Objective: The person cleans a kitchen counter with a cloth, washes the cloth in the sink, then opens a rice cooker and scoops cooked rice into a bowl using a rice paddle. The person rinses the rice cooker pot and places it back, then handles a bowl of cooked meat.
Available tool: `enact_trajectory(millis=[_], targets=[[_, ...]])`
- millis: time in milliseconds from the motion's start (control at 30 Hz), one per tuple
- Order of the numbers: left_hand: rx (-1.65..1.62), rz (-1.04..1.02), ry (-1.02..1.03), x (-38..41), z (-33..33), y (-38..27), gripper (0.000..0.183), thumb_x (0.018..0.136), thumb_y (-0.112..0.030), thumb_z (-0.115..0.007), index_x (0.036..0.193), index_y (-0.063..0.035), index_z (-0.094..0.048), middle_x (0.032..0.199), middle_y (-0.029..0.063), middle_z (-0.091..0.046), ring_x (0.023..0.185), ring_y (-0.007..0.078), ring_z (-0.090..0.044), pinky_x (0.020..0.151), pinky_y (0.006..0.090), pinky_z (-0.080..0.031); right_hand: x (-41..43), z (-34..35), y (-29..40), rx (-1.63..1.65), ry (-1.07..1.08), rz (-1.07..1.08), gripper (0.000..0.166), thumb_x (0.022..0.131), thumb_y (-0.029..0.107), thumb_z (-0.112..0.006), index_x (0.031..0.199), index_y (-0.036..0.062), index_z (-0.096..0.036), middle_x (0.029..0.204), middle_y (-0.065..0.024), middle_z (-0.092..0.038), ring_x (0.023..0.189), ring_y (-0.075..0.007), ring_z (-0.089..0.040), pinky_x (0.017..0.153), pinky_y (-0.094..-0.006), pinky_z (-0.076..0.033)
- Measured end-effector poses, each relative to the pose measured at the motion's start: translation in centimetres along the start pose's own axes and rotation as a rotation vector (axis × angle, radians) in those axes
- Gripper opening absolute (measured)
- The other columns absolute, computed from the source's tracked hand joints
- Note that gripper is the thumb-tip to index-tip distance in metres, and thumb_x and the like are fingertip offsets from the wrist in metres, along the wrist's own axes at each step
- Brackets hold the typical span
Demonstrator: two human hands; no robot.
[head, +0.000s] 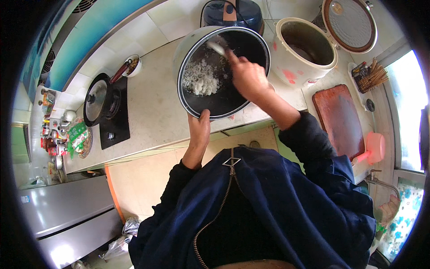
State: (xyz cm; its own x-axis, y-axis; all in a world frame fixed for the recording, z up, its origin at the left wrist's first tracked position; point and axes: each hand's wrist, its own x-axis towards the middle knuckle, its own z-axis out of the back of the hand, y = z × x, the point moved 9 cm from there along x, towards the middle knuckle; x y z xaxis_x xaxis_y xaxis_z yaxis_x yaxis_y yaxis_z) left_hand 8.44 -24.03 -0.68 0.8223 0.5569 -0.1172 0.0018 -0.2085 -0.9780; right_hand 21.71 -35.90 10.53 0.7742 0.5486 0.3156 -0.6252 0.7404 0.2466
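A large round pot [237, 101] with a dark interior and a pale rim is tilted towards me over the counter. Cooked white rice [204, 79] clings to its inner left side. My left hand [200, 129] grips the near rim, thumb over the edge. Inside the pot, my right hand [248, 75] holds a white rice paddle [216, 47], blurred, its blade near the far wall. To the right stands an open rice cooker [289, 72] with its lid [349, 25] raised.
Behind the pot stands a dark blue appliance [243, 15]. A lidded wok [96, 101] sits on the stove [117, 129] at left, near a small bowl [136, 69]. At right are a cutting board [339, 117], a chopstick basket [368, 80] and a pink ladle [374, 148].
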Motion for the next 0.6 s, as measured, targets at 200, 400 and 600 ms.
enact_trajectory(millis=[200,400,600], targets=[[0.062,-0.121,0.033,1.5,1.4,0.7,0.057,0.073,0.005,-0.042,0.127,0.0024,-0.026,0.111,0.0136,-0.048,0.081,0.0152,-0.050,0.067,0.0231,-0.043,-4.7,-6.2,4.7,-0.092,0.272,0.228,0.056,0.077,0.009,-0.046,0.130,0.0058,-0.030,0.086,-0.0149,-0.057,0.064,-0.0291,-0.061,0.054,-0.0381,-0.050],[0.168,-0.164,-0.005,0.6,1.0,-0.9,0.081,0.071,0.007,-0.038,0.137,-0.0078,0.006,0.120,0.0175,-0.041,0.078,0.0156,-0.049,0.062,0.0236,-0.043,-1.8,-7.4,-1.9,0.158,0.297,-0.048,0.024,0.076,0.009,-0.046,0.098,0.0016,-0.053,0.078,-0.0213,-0.060,0.072,-0.0359,-0.061,0.060,-0.0426,-0.050],[0.298,-0.234,-0.022,-0.3,-0.1,-2.9,0.082,0.070,0.007,-0.038,0.136,-0.0081,0.009,0.119,0.0189,-0.042,0.084,0.0195,-0.051,0.066,0.0242,-0.044,-3.2,-11.1,0.8,0.423,0.272,-0.036,0.014,0.069,0.006,-0.049,0.076,-0.0007,-0.059,0.075,-0.0234,-0.060,0.075,-0.0372,-0.060,0.067,-0.0417,-0.049]])
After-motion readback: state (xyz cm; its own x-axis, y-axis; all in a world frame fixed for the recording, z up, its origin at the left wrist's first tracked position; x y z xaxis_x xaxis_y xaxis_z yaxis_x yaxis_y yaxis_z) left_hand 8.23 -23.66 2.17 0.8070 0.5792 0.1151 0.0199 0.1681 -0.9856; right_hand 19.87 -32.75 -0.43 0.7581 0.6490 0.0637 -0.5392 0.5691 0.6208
